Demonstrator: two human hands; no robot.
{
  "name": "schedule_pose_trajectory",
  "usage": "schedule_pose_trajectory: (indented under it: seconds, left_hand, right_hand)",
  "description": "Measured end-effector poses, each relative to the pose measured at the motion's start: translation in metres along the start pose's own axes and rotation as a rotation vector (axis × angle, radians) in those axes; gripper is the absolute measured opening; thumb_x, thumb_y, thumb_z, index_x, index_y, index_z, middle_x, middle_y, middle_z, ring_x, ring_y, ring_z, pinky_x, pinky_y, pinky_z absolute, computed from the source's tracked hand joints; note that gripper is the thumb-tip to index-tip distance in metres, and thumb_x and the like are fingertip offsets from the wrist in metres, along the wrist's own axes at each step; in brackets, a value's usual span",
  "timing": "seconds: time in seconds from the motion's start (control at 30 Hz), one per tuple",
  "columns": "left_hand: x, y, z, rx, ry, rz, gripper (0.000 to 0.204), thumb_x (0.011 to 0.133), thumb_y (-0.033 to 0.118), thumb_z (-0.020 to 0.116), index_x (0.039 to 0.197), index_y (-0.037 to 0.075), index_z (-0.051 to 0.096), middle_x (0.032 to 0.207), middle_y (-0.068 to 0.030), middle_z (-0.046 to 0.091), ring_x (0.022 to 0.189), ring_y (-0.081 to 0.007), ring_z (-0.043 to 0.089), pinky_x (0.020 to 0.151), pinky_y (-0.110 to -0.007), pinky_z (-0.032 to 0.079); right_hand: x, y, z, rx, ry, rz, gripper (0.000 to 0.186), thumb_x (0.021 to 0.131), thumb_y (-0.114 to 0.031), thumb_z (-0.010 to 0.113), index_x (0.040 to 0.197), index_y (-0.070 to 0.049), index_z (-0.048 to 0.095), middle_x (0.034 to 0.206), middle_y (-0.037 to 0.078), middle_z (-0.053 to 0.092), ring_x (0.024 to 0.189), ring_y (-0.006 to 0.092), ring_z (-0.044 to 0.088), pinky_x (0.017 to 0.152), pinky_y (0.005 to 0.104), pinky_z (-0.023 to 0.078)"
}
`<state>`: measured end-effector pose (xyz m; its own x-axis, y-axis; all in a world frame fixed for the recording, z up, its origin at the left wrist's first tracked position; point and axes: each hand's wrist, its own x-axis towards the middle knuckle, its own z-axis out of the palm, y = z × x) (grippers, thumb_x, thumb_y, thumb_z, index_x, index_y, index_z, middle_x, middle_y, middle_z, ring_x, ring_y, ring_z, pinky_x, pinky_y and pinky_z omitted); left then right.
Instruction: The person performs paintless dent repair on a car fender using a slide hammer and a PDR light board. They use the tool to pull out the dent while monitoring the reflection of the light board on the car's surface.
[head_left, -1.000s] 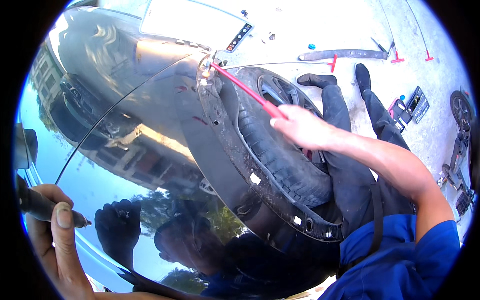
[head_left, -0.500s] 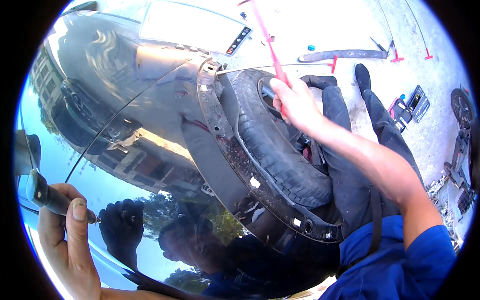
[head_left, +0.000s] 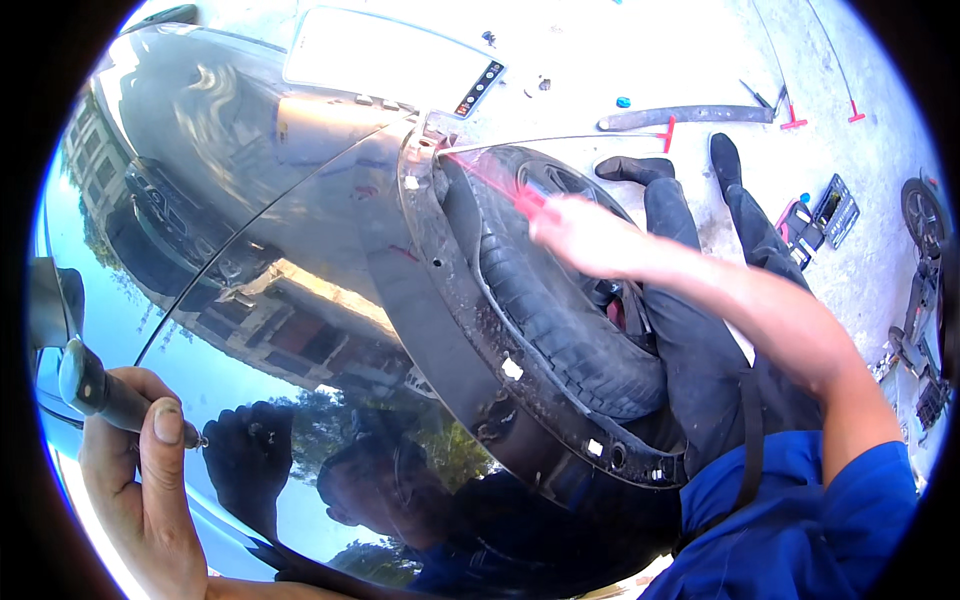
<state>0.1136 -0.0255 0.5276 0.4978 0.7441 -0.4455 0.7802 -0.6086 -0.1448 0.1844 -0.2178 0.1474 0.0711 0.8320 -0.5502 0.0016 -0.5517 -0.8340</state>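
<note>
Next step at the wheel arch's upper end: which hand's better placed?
Right, probably: the right hand, a red tool in its grip, is nearer, the tool pointing toward that end of the wheel arch. The left hand is across the glossy panel, holding a dark tool.

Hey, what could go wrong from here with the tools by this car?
The red tool in the right hand is blurred near the wheel arch; a slip might chip the arch's edge or knock the thin rod beside it.

The left hand holds a dark tool whose narrow tip points toward the glossy panel, so it could scratch it.
</note>
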Motion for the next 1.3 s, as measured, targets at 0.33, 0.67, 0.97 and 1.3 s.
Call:
schedule_pose_trajectory:
  seconds: [0.33, 0.67, 0.97, 1.3]
  left_hand:
    - [-0.001, -0.005, 0.003, -0.024, -0.002, 0.023, 0.029, 0.107, 0.034, 0.055, 0.105, 0.006, 0.061, 0.075, -0.0056, 0.052, 0.067, -0.0129, 0.052, 0.066, -0.028, 0.047]
    - [-0.001, -0.004, 0.001, -0.053, -0.06, -0.031, 0.03, 0.107, 0.034, 0.055, 0.103, 0.006, 0.06, 0.079, -0.0056, 0.053, 0.068, -0.0128, 0.051, 0.065, -0.027, 0.045]
    - [-0.001, 0.0, 0.005, -0.016, -0.055, -0.055, 0.03, 0.106, 0.036, 0.056, 0.103, 0.006, 0.06, 0.079, -0.0055, 0.053, 0.069, -0.0123, 0.05, 0.064, -0.027, 0.043]
    - [-0.004, -0.003, 0.005, -0.055, -0.051, -0.04, 0.029, 0.107, 0.034, 0.056, 0.104, 0.006, 0.061, 0.077, -0.0054, 0.052, 0.069, -0.0127, 0.051, 0.065, -0.027, 0.045]
  right_hand:
    - [0.011, -0.014, -0.005, 0.144, 0.057, 0.053, 0.043, 0.101, -0.036, 0.046, 0.099, 0.004, 0.061, 0.079, 0.018, 0.068, 0.08, 0.0332, 0.07, 0.078, 0.0482, 0.054]
    - [-0.001, -0.005, -0.058, 0.051, 0.178, 0.192, 0.034, 0.094, -0.019, 0.056, 0.119, 0.003, 0.06, 0.1, 0.022, 0.069, 0.082, 0.0335, 0.071, 0.081, 0.0473, 0.056]
    - [-0.023, -0.011, -0.011, 0.532, 0.206, 0.173, 0.035, 0.097, -0.016, 0.06, 0.126, 0.003, 0.061, 0.08, 0.003, 0.061, 0.072, 0.0106, 0.058, 0.066, 0.0291, 0.049]
    - [-0.023, -0.033, -0.007, 0.795, 0.414, 0.156, 0.037, 0.102, -0.016, 0.057, 0.136, -0.002, 0.062, 0.075, -0.005, 0.055, 0.064, 0.0035, 0.049, 0.057, 0.0231, 0.041]
